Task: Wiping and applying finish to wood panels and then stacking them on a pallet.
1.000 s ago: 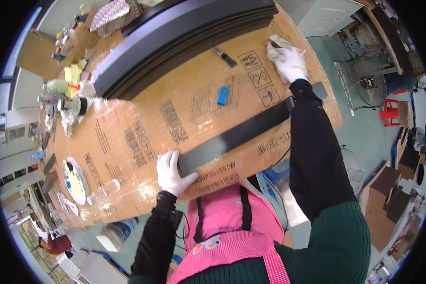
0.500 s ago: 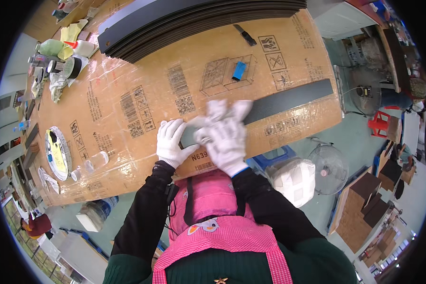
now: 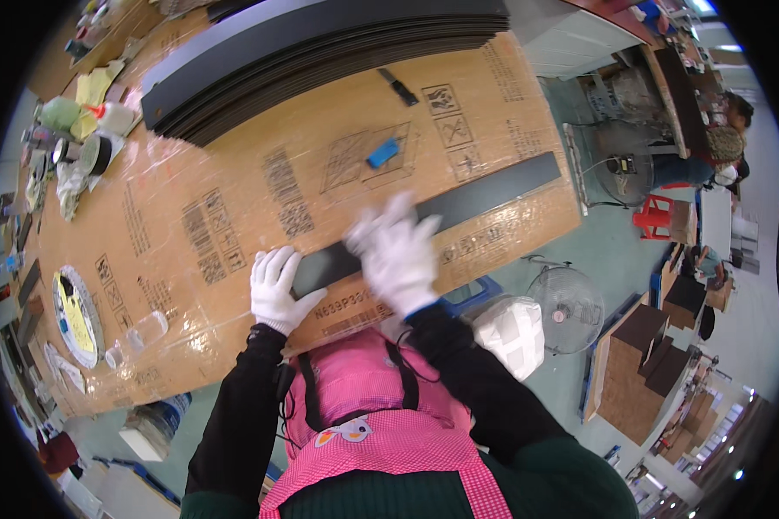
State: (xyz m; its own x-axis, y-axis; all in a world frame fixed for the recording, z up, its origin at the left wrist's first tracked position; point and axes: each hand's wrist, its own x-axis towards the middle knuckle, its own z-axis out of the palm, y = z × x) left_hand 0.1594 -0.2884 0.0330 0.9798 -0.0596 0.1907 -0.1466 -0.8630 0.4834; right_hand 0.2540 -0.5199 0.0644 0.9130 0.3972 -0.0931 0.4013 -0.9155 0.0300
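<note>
A long, narrow dark grey board (image 3: 498, 190) lies flat along the near side of the cardboard-covered table. At its left end rests my left hand (image 3: 277, 292), in a white knit glove, fingers stretched and thumb spread against the board's near corner. My right hand (image 3: 400, 266), gloved alike, is over the board's left-middle part and smeared by motion. It seems closed on a crumpled white cloth (image 3: 396, 209), whose outline is blurred against the glove. Part of the board is hidden beneath this hand. Farther off lie a small blue piece (image 3: 383, 152) and a black-handled knife (image 3: 398, 87).
Stacked dark boards (image 3: 320, 56) fill the table's far side. Bottles and a dark-lidded jar (image 3: 95, 154) stand at the far left. Nearer left are a round foil-edged tray (image 3: 92, 342) and a clear cup (image 3: 150, 329). A fan (image 3: 565, 310) stands right of the table.
The whole view has shifted, so the table appears farther left. Relative to the board, my right hand has slid somewhat rightward, while my left hand stays at the board's end.
</note>
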